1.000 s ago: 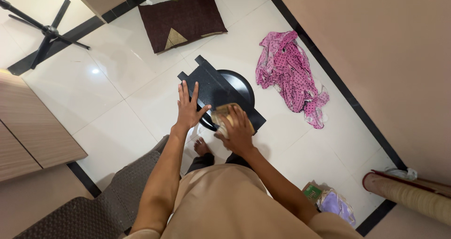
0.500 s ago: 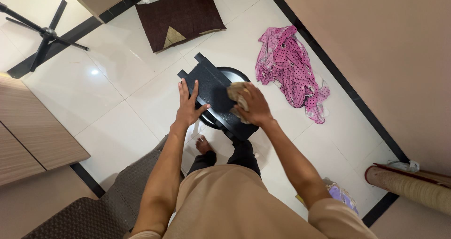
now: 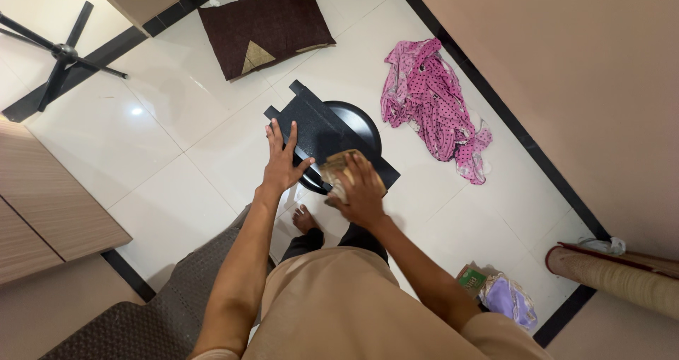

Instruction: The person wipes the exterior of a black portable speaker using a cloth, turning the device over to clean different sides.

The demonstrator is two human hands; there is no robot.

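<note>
A flat black board (image 3: pixel 322 134) with notched corners rests on a round black base (image 3: pixel 364 123) above the white tiled floor. My left hand (image 3: pixel 283 163) lies flat on the board's near left part, fingers spread. My right hand (image 3: pixel 361 190) grips a crumpled brownish cloth (image 3: pixel 338 167) and presses it onto the board's near right end. My bare foot (image 3: pixel 304 221) shows on the floor just below the board.
A pink dotted garment (image 3: pixel 433 105) lies on the floor to the right. A dark brown cushion (image 3: pixel 263 26) lies beyond the board. A black stand (image 3: pixel 60 52) sits far left, a rolled mat (image 3: pixel 615 282) at the right wall, a purple bag (image 3: pixel 503 300) near it.
My right hand with the cloth went out along the board away from me, then came back to the near right end. My left hand stayed put.
</note>
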